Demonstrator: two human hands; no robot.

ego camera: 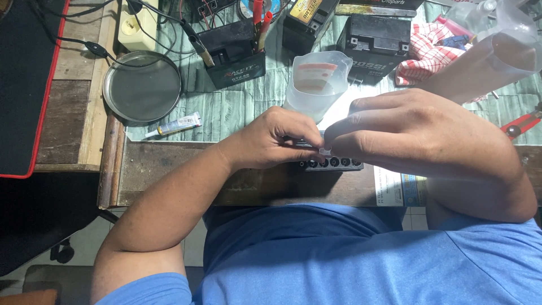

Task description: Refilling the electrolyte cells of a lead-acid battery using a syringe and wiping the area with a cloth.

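My left hand [271, 141] and my right hand [412, 133] meet over a black strip with a row of round caps [333, 164] at the near edge of the bench. The left fingers pinch the strip's left end. Between thumb and forefinger, the right hand grips a small clear piece [326, 151] just above the strip. Most of the strip is hidden under both hands. A translucent plastic jug [316, 82] stands right behind my fingers.
Black batteries [234, 53] [375, 45] stand at the back, one with red clips and cables. A round metal dish [142, 86] and a small tube [175, 125] lie at left. A checked cloth [429, 53], a clear funnel [497, 56] and red-handled pliers [522, 125] are at right.
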